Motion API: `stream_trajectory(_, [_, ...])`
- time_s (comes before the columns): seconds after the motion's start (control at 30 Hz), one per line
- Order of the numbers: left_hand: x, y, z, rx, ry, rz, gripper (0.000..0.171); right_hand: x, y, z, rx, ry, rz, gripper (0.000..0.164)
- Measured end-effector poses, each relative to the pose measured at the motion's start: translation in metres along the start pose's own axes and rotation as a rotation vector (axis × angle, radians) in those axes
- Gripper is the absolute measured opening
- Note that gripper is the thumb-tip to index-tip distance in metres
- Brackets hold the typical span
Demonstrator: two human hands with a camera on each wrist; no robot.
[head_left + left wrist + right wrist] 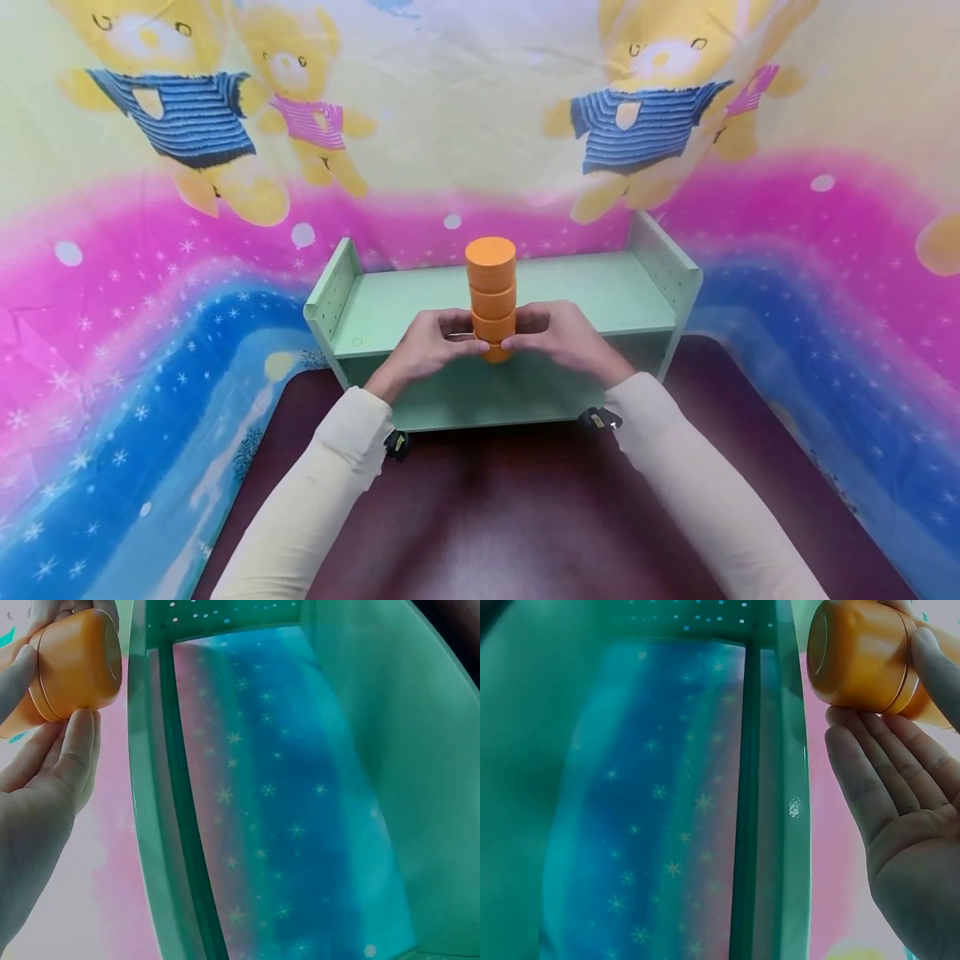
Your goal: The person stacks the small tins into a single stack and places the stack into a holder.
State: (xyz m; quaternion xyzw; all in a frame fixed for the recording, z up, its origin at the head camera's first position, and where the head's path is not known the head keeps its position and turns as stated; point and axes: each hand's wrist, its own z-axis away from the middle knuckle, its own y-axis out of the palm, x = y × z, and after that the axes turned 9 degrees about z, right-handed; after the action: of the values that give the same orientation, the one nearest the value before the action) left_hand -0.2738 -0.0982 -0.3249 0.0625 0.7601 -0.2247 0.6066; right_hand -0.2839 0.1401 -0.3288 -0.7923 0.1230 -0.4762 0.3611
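Note:
Several orange cylinders stand one on another as an upright stack (492, 279), with a flat round top. My left hand (431, 337) pinches the lower part from the left, and my right hand (562, 333) does the same from the right. Both thumbs lie on the near side, close to the bottom piece. In the left wrist view, the lowest cylinder (82, 660) has a smooth rounded base, with the fingertips against its side. The right wrist view shows the right hand's long fingers nearly straight under the cylinder (859, 656), its thumb on the opposite side.
Behind and below the stack is a pale green two-level shelf (408, 300) with raised perforated end panels (663, 254). It stands on a dark reddish-brown table (487, 517). A cloth with printed bears (450, 100) hangs around the back and sides.

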Motion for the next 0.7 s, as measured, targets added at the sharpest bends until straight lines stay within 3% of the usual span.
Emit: stream_trajectory(0.7, [0.003, -0.004, -0.017, -0.033, -0.039, -0.012, 0.047, -0.006, -0.005, -0.019, 0.011, 0.047, 0.031, 0.046])
